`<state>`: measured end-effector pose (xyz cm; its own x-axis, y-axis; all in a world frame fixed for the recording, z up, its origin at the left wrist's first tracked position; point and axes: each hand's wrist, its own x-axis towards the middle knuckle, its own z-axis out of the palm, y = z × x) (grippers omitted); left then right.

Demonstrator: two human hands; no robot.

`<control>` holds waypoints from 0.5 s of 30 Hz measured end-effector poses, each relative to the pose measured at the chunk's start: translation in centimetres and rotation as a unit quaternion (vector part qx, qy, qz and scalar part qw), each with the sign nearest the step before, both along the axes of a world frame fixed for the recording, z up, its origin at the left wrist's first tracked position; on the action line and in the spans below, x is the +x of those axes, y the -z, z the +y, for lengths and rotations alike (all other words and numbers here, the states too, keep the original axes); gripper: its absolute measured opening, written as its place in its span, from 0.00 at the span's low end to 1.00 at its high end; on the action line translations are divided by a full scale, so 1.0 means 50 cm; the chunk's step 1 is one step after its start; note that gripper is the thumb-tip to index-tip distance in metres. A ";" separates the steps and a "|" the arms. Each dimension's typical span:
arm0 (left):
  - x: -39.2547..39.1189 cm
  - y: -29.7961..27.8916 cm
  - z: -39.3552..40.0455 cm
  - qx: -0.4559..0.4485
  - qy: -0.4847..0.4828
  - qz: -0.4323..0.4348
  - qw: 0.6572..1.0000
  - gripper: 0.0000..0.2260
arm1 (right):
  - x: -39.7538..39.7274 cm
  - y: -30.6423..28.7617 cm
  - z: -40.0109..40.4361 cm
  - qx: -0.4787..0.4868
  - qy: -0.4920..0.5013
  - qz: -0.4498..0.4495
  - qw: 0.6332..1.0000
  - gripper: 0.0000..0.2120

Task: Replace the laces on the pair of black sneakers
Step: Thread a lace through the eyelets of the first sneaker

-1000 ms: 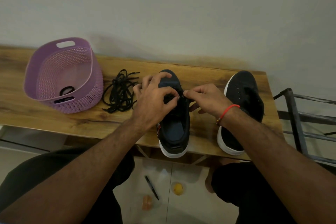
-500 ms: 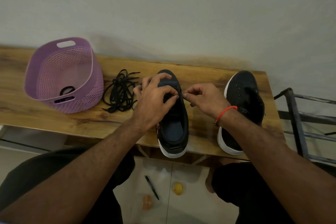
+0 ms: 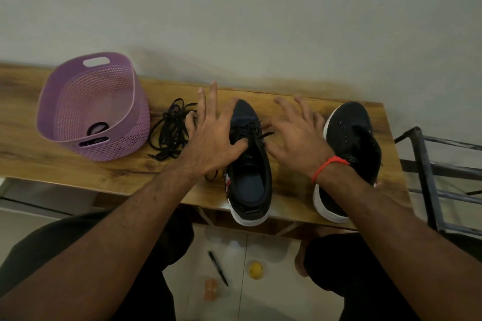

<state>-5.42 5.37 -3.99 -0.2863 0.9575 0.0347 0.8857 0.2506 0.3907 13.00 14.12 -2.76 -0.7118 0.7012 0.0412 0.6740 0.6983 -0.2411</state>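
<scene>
Two black sneakers with white soles stand on the wooden table (image 3: 65, 164), toes pointing at the wall. The middle sneaker (image 3: 249, 180) carries a black lace (image 3: 251, 130) tied across its top. My left hand (image 3: 214, 135) hovers at its left side with fingers spread, the thumb touching near the lace. My right hand (image 3: 297, 135), with a red thread on the wrist, is spread flat on the sneaker's right side. The right sneaker (image 3: 349, 138) shows bare eyelets and no lace. A loose heap of black laces (image 3: 169, 133) lies left of my left hand.
A purple perforated basket (image 3: 94, 109) stands at the table's left with a small dark item inside. A metal rack (image 3: 438, 177) is to the right of the table. On the floor below lie a pen (image 3: 218, 268) and a small yellow thing (image 3: 255, 270).
Both hands were pinching the lace over the middle sneaker; now they have let go and spread their fingers wide on either side of it.
</scene>
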 end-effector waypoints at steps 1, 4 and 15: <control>-0.001 -0.001 0.000 -0.004 0.000 0.000 1.000 0.42 | -0.004 0.004 -0.008 0.004 -0.014 -0.019 1.000 0.13; -0.005 -0.004 0.001 -0.014 0.001 0.001 1.000 0.44 | -0.007 0.002 -0.015 0.006 -0.011 -0.028 1.000 0.10; -0.004 -0.019 0.004 -0.034 0.015 -0.040 0.999 0.46 | 0.022 -0.011 0.033 -0.023 0.030 -0.073 0.997 0.16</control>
<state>-5.60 5.58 -3.06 -0.2564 0.9652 -0.0518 0.8599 0.2523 0.4437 14.12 15.78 -2.19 -0.6641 0.7417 -0.0943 0.7449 0.6456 -0.1681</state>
